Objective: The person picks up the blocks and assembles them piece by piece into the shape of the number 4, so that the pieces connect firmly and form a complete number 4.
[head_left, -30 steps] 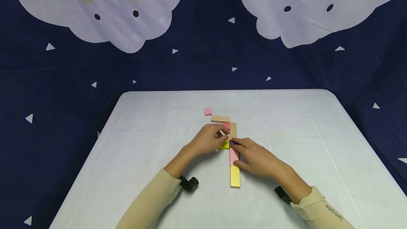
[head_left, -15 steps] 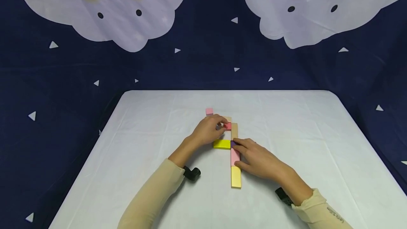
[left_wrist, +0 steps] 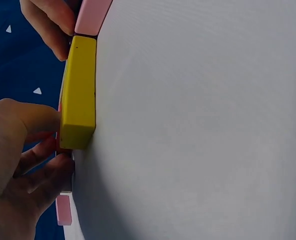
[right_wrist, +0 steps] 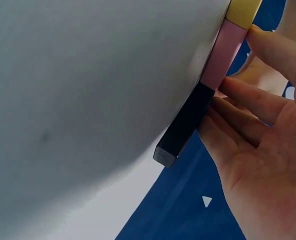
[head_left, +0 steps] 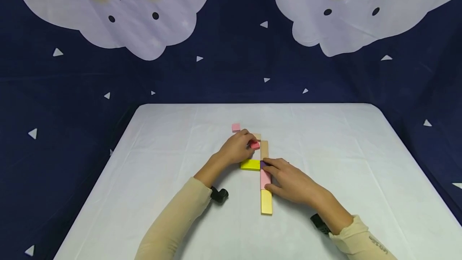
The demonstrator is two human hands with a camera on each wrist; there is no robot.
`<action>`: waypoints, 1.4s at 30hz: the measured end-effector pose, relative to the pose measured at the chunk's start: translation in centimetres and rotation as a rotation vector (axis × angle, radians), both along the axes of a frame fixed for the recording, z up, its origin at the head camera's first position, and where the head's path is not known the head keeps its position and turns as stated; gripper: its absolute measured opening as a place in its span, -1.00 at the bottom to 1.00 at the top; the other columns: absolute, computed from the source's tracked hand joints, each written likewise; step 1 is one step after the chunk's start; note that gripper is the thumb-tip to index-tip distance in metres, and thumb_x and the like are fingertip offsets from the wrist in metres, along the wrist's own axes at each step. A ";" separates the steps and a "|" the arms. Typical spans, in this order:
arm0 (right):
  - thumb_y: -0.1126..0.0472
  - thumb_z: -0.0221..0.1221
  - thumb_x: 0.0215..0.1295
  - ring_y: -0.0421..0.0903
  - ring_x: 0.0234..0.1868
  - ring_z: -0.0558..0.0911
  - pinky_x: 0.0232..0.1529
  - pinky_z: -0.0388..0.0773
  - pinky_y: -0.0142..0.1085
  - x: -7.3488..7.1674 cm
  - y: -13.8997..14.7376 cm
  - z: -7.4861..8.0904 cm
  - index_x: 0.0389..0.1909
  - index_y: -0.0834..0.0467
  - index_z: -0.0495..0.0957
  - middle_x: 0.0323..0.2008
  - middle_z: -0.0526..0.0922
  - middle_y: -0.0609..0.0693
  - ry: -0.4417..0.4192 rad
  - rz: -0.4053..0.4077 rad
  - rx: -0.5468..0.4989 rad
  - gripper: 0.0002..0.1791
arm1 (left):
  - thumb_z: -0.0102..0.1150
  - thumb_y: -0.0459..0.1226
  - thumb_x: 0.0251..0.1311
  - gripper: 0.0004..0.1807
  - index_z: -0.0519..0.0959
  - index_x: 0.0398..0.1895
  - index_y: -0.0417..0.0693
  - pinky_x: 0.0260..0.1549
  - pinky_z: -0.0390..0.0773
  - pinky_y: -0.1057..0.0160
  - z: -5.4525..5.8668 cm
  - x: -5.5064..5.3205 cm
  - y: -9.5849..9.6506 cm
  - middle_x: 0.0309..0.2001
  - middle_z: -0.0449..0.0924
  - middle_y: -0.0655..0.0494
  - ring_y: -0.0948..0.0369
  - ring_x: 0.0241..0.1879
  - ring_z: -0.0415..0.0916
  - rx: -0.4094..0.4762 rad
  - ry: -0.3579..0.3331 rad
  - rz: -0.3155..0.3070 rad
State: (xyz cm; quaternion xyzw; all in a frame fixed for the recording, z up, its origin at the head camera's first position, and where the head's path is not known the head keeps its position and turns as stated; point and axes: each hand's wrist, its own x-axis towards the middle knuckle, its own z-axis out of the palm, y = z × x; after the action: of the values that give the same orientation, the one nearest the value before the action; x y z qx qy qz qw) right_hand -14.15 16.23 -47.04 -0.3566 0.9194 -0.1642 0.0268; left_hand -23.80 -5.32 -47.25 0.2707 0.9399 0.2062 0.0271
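My left hand (head_left: 236,147) pinches a small red block (head_left: 254,146) by its edge, and the block sits slightly askew. Below it lies a yellow block (head_left: 250,165), which looms large in the left wrist view. My right hand (head_left: 294,181) rests along the column of blocks. Its straight fingers touch the dark purple block (right_wrist: 188,120), and its thumb lies by the joint of the pink block (right_wrist: 223,55) and the pale yellow block (right_wrist: 244,11). Fingers partly cover the purple block in the head view.
A plain wooden block (head_left: 264,149) stands at the column's far end. Another wooden block (head_left: 257,136) lies crosswise behind the left hand, partly hidden. A small pink cube (head_left: 236,127) sits farther back on the white table (head_left: 325,139).
My left hand has left the yellow block, moved away from me to the red block and taken hold of it. The red block has shifted and turned slightly. My right hand stays put.
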 end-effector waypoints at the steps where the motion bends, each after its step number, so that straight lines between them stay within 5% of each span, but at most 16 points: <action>1: -0.09 0.26 0.22 0.00 0.28 0.33 0.22 0.31 -0.07 0.0 0.0 0.0 0.24 0.26 0.44 0.33 0.31 0.12 0.005 0.001 0.000 -0.32 | 0.26 -0.22 0.14 -0.67 0.60 -0.01 -0.03 -0.09 0.46 0.30 0.0 0.0 -0.1 -0.09 0.48 0.13 0.24 -0.22 0.44 0.003 0.000 0.000; 42: -0.10 0.25 0.22 0.00 0.28 0.33 0.23 0.29 -0.07 0.0 -0.1 0.0 0.26 0.26 0.43 0.32 0.32 0.10 0.011 -0.012 -0.002 -0.30 | 0.26 -0.14 0.00 -0.50 0.56 0.04 -0.17 -0.10 0.46 0.24 -0.8 0.8 -1.8 -0.11 0.50 0.04 0.17 -0.19 0.42 0.040 -0.027 0.107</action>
State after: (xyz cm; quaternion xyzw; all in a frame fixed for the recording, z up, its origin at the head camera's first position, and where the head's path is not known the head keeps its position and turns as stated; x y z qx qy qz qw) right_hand -14.14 16.17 -47.05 -0.3520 0.9214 -0.1634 0.0204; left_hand -23.02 -7.11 -48.04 0.2175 0.9484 0.2297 0.0233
